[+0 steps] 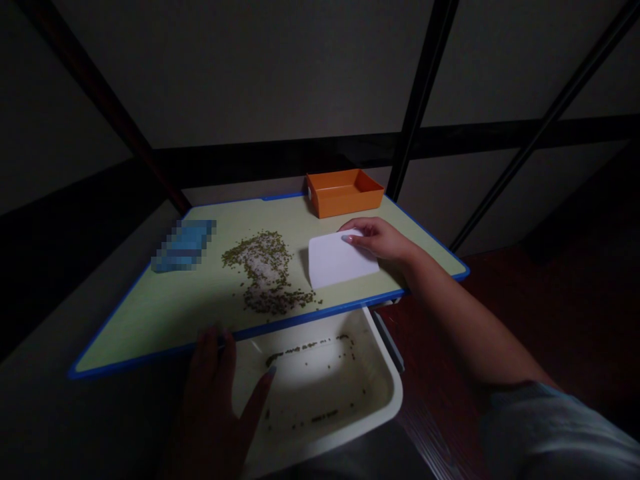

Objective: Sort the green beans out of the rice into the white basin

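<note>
Thin white rectangular plastic-looking card (341, 263), pinched in R hand (375, 239) approx. 3 o'clock of loose green-and-pale granule heap (265, 267), is best kept edge-down; grip of L hand (215, 393) can't be told.

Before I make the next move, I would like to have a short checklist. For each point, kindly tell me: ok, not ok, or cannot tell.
1. Card in the grip of the right hand: ok, thumb on its near face.
2. Grains in one tight pile: not ok, loose ones lie around it on the table.
3. Bin below the table's near edge: ok.
4. Bin free of grains: not ok, some lie inside.
5. Grip of the left hand on the bin: cannot tell, too dark.
6. Orange box apart from the grains: ok.
</note>
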A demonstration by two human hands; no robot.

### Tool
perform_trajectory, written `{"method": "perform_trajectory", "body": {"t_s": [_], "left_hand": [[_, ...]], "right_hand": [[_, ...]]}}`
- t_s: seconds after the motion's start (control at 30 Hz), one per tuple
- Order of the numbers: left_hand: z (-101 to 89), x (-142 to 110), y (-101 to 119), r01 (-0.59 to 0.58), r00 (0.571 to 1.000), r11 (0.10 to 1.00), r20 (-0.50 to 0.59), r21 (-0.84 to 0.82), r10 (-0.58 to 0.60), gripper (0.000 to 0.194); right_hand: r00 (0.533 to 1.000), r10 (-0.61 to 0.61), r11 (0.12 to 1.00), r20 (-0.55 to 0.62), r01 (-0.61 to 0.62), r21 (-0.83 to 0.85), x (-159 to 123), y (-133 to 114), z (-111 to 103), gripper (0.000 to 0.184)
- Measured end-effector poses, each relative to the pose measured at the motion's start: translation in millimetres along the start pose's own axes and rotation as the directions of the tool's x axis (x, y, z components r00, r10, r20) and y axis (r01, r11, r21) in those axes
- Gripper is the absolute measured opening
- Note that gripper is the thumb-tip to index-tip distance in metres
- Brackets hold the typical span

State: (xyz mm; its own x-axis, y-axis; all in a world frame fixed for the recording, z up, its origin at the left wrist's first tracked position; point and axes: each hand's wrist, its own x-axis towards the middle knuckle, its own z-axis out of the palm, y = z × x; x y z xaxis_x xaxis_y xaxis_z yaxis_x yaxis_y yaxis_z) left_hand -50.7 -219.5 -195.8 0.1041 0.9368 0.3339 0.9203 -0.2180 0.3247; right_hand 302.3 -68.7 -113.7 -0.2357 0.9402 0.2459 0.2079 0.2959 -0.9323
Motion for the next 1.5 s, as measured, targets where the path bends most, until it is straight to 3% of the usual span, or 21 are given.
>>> {"method": "perform_trajectory", "body": {"t_s": [0.17, 0.33, 0.47, 0.77, 1.07, 1.5], "left_hand": [[0.3, 0, -7, -0.015, 0.999, 0.999, 0.035, 0.031, 0.014, 0.079], [-2.1, 0, 3, 0.012, 1.000, 1.000, -0.015, 0.006, -0.012, 0.080], [-4.0, 0, 6, 0.019, 1.000, 1.000, 0.010, -0.002, -0.019, 0.081], [4.3, -2, -15, -0.069, 0.998, 0.996, 0.005, 0.049, 0.069, 0.076], [-4.1, 1, 8, -0.001, 1.000, 1.000, -0.004, 0.001, 0.001, 0.081], [-3.5, -1, 5, -0.015, 1.000, 1.000, -0.006, 0.017, 0.015, 0.081]], "right_hand": [[0.999, -0.041, 0.998, -0.022, 0.040, -0.040, 1, 2, 2, 0.023], [0.998, -0.061, 0.996, -0.005, 0.061, -0.069, 2, 3, 4, 0.021], [0.999, -0.043, 0.997, 0.010, 0.044, -0.067, 1, 3, 3, 0.021], [0.999, -0.043, 0.999, 0.024, 0.043, -0.017, -1, 1, 1, 0.024], [0.999, -0.036, 0.999, 0.039, 0.035, 0.016, 0, 2, 1, 0.023], [0.998, -0.011, 1.000, 0.059, 0.011, -0.003, -2, 0, 2, 0.019]]}}
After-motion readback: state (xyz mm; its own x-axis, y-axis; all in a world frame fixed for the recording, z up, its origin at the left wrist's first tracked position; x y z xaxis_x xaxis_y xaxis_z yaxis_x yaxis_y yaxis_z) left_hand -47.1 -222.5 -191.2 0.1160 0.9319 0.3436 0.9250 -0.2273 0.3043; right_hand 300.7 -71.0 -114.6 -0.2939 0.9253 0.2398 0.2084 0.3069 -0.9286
